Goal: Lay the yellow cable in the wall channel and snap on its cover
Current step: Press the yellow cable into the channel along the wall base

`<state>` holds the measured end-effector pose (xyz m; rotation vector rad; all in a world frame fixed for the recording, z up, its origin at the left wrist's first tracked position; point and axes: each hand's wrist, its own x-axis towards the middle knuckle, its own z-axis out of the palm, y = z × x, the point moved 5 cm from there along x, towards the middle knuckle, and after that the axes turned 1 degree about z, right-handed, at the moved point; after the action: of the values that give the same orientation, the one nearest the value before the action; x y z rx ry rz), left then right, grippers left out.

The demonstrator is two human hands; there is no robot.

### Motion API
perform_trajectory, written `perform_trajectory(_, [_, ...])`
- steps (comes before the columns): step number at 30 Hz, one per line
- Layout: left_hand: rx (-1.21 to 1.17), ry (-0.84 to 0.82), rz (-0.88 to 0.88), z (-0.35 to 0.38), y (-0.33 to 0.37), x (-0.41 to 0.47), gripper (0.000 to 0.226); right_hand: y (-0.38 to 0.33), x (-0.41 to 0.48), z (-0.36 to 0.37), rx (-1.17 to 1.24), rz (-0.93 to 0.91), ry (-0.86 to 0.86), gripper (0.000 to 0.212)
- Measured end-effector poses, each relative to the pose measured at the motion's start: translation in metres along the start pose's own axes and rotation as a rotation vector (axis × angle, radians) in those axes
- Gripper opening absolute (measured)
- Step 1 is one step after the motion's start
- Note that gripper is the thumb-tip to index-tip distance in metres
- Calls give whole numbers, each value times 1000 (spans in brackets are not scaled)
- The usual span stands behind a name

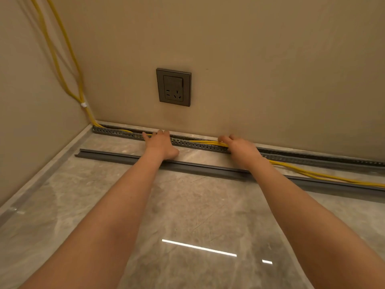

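A grey slotted channel [116, 132] runs along the foot of the wall. The yellow cable [203, 142] drops down the left corner, enters the channel and lies in it between my hands. To the right it trails out over the floor. My left hand [160, 143] lies flat on the channel with fingers spread, pressing on the cable. My right hand [239, 146] is curled around the cable at the channel's edge. The long grey cover [108, 155] lies loose on the floor, parallel to the channel and just in front of it.
A dark wall socket [174, 86] sits on the wall above the channel. A white clip [83, 104] binds the cable strands in the left corner. The floor [187, 215] is glossy marble tile with a pale skirting strip [41, 170] along the left wall.
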<state>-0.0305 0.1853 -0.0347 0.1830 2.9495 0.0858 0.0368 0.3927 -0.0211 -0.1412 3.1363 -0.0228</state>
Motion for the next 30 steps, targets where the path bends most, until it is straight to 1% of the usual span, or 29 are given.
perform_trajectory(2, [-53, -17, 24, 3, -2, 0, 71, -13, 4, -3, -61, -30, 4, 49])
perform_trajectory(5, [-109, -71, 40, 4, -11, -1, 74, -46, 17, -4, -54, -61, 19, 50])
perform_trajectory(8, [-222, -67, 35, -1, -21, 1, 70, -80, 31, 7, -34, -90, -39, 49])
perform_trajectory(10, [-177, -27, -2, -1, -27, 1, 67, -92, 37, 13, -43, -67, -89, 47])
perform_trajectory(12, [-88, -15, -70, 3, -34, 0, 72, -94, 39, 16, -49, -32, -113, 46])
perform_trajectory(14, [-69, -26, -116, 7, -42, 0, 77, -94, 41, 16, -45, -15, -135, 45])
perform_trajectory(16, [-14, -33, -100, 4, -47, 2, 79, -95, 45, 14, -41, 2, -148, 43])
perform_trajectory(19, [85, -49, -63, -3, -51, 8, 74, -109, 52, 9, -60, 20, -157, 42])
perform_trajectory(22, [58, -37, -48, -5, -57, 12, 70, -131, 63, 8, 29, 9, -150, 45])
perform_trajectory(25, [13, -35, 2, -1, -64, 10, 72, -156, 72, 11, 142, -43, -146, 50])
perform_trajectory(27, [-18, -53, 40, -1, -69, 9, 74, -172, 75, 15, 155, -85, -153, 58])
perform_trajectory(30, [-84, -9, 60, -5, -79, 11, 71, -179, 80, 19, 176, -53, -148, 61])
